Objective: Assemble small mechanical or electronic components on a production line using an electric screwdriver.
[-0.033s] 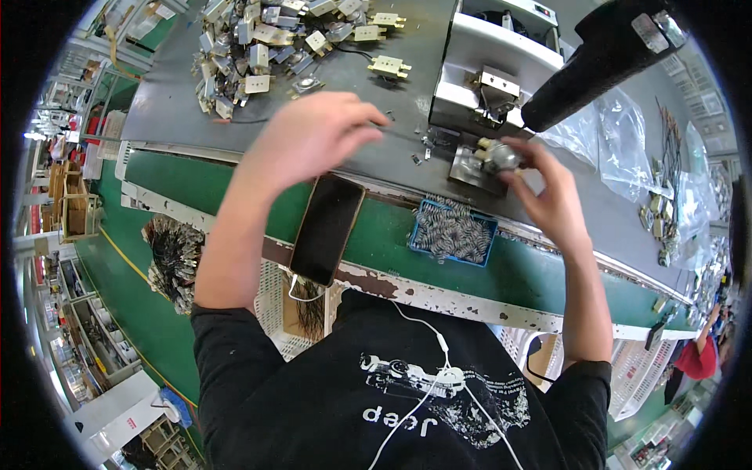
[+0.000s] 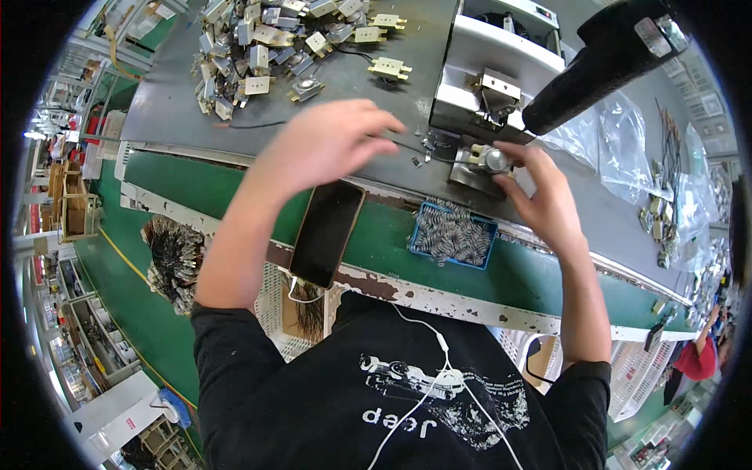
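Observation:
My right hand (image 2: 540, 188) grips a small round silver metal part with cream ends (image 2: 495, 160) between thumb and fingers. It is held over a small metal block fixture (image 2: 478, 182) in front of the white machine. A dark wire (image 2: 439, 158) runs left from the part toward my left hand (image 2: 341, 145), which is closed on it with thumb and index finger close together. The wire's other end (image 2: 247, 125) sticks out on the far side of that hand. Part of the wire is hidden behind the hand.
A pile of metal-cased parts (image 2: 274, 47) lies at the back left. A blue tray (image 2: 484, 262) of springs and a phone (image 2: 327, 235) sit near the front edge. A black power screwdriver (image 2: 595, 74) hangs at upper right beside the white machine (image 2: 501, 47) and plastic bags (image 2: 627, 141).
My left hand has moved slightly right and nearer. The round part in my right hand has turned and shifted slightly left, and the wire between the hands shows more clearly.

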`<action>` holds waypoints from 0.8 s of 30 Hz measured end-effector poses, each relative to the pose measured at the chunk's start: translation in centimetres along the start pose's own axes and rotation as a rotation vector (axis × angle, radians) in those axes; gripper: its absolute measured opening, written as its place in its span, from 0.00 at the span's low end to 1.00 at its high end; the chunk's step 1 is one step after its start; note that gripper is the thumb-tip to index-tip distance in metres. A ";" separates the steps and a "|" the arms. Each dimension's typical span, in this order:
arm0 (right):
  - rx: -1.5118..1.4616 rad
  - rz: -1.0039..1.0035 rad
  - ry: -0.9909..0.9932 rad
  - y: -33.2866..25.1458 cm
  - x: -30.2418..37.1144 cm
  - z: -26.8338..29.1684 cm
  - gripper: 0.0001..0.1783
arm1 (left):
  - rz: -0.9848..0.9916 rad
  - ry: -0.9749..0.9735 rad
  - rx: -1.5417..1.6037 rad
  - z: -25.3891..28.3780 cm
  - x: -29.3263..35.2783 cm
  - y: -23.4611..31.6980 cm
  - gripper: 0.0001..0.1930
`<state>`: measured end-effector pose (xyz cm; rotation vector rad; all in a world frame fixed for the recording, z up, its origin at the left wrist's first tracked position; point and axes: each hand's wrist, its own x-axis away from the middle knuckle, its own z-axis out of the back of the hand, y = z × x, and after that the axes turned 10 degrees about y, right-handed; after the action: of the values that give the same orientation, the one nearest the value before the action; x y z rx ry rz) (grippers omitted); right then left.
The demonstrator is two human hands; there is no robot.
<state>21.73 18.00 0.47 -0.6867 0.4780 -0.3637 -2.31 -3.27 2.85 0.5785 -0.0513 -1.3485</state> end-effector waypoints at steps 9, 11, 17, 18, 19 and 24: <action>0.257 0.211 -0.031 -0.4 -0.4 -0.7 0.20 | -0.146 -0.018 0.031 -3.1 -1.8 0.5 0.08; 0.265 0.204 -0.005 -0.5 -0.2 -0.9 0.21 | -0.142 -0.022 0.012 -3.1 -2.0 0.4 0.08; 0.269 0.198 -0.008 -0.9 0.1 -1.4 0.22 | -0.109 -0.037 -0.020 -3.1 -1.9 0.4 0.08; 0.268 0.199 -0.009 -0.9 0.2 -1.5 0.22 | -0.097 -0.050 0.015 -3.5 -2.0 0.0 0.08; 0.281 0.221 0.019 -0.7 0.5 -1.6 0.22 | -0.086 -0.062 0.051 -3.8 -1.9 -0.2 0.08; 0.413 0.326 0.093 -0.4 0.9 -1.7 0.22 | -0.135 -0.046 0.105 -4.8 -2.3 0.2 0.08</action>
<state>21.48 16.42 -0.64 -0.1858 0.5718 -0.1772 -0.92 0.60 -0.57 0.6484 -0.1233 -1.4976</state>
